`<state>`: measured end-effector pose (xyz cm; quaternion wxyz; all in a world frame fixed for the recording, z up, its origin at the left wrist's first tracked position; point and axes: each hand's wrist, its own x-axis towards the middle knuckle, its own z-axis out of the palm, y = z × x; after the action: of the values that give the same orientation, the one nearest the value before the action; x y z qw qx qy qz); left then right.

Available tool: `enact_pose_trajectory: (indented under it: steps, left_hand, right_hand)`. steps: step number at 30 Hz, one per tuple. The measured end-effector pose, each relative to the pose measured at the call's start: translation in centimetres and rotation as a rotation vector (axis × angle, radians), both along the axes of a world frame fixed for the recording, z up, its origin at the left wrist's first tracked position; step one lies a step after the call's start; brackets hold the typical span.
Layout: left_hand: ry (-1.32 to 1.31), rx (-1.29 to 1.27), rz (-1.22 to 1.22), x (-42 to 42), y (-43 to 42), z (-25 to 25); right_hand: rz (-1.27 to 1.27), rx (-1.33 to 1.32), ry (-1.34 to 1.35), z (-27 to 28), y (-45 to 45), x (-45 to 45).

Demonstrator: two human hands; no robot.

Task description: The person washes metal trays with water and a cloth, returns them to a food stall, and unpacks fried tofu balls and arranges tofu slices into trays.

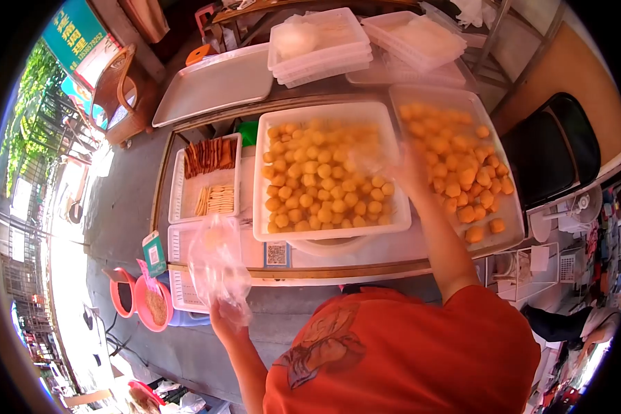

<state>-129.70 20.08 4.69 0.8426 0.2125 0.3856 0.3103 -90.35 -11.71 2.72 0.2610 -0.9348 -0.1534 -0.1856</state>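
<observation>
My left hand (232, 328) grips a clear plastic bag (217, 269) in front of the table's near edge. A faint pale-orange shape shows through its upper part. My right hand (401, 168) is over the right side of a white tray (263, 224) heaped with round golden balls (309, 181). Motion smears its fingers, and a whitish, see-through blur lies around them, so what they hold is unclear. Just right of that hand, a second tray (514, 231) carries more orange-golden balls (466, 169).
Left on the table is a white basket (177, 186) of reddish-brown strips (209, 154) and pale sticks (216, 199). Stacked crates (321, 65) and a metal tray (217, 83) stand behind. Red bowls (145, 314) sit lower left. A black chair (552, 148) is at right.
</observation>
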Motion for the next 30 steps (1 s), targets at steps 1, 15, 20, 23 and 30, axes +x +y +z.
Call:
enact_pose_trajectory:
  steps: [1,15,20,23,30]
  left_hand:
    - [-0.028,0.031,-0.097,1.4,0.8,-0.8]
    - [0.025,0.152,-0.534,18.1,2.8,-2.9]
    - [0.046,0.126,-0.463,14.8,2.6,-1.8]
    - [0.017,0.211,-0.347,11.4,3.1,0.2]
    - [0.003,0.262,-0.081,2.7,9.3,2.9]
  right_hand:
    - [-0.008,0.093,0.213,-1.0,-0.1,0.6]
    - [0.0,0.711,0.779,-5.4,-1.3,-0.2]
    - [-0.018,0.737,0.834,-0.5,-0.9,-4.8]
    - [-0.033,0.804,0.825,0.9,1.2,-7.1]
    - [0.227,0.856,0.895,2.2,12.0,-9.6]
